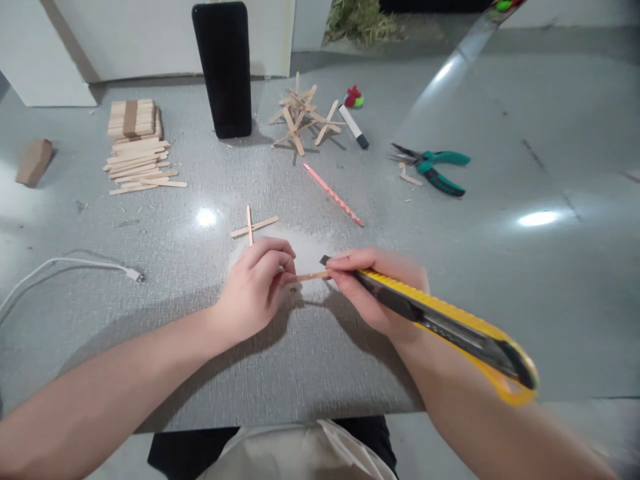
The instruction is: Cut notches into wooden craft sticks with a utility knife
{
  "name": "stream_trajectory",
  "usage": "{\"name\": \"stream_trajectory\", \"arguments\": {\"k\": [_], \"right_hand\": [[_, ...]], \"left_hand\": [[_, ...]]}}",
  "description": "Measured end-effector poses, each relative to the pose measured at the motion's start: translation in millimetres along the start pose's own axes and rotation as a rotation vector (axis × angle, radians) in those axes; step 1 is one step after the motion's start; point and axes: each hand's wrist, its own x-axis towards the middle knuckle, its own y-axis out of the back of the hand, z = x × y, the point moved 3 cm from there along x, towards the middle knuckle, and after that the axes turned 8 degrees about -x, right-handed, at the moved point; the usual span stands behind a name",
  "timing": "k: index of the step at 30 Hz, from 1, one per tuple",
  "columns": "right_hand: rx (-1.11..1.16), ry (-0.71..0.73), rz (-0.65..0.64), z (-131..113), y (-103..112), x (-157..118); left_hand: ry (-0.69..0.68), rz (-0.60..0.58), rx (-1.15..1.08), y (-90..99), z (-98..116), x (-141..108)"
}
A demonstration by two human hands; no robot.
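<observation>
My left hand (259, 283) is closed on one end of a thin wooden stick (311, 275), which lies level between my hands. A yellow utility knife (440, 313) is in my right hand (375, 283), its short dark blade pointing left past the fingertips, just above the stick. The stick's other end meets the fingertips of my right hand. Just beyond my left hand, two crossed wooden sticks (251, 227) rest on the grey table (200, 373).
Farther off are a banded stick bundle (131, 120), loose sticks (140, 167), an upright black phone (225, 73), joined stick pieces (297, 113), a marker (353, 127), a pink pencil (333, 193) and green pliers (440, 170). At left are a white cable (65, 260) and a brown block (34, 163).
</observation>
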Motion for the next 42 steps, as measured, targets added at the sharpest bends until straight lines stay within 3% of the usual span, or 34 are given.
{"name": "stream_trajectory", "arguments": {"k": [5,10,14,20,25,35,42], "right_hand": [[0.008,-0.005,0.038,-1.1,4.9,-0.8],[0.003,0.016,0.019,0.3,7.0,-0.6],[0.016,0.118,-0.042,3.7,10.9,1.8],[-0.072,0.255,-0.072,4.1,19.6,2.3],[-0.123,0.267,-0.075,-1.3,20.2,3.7],[-0.120,0.251,-0.194,-0.8,11.6,-3.0],[-0.098,0.257,-0.209,-0.9,8.6,-3.4]], "left_hand": [[0.155,0.056,-0.103,1.6,-8.7,-1.3],[0.159,-0.007,-0.209,-0.9,-9.3,-2.4],[0.184,-0.026,-0.293,0.5,-7.1,-2.5],[0.283,-0.052,-0.588,-1.4,-3.2,-2.3],[0.328,-0.054,-0.750,-2.4,-6.4,-4.3],[0.451,-0.077,-0.701,-10.6,-5.3,-2.6],[0.421,-0.103,-0.667,-9.4,-5.2,-0.5]]}}
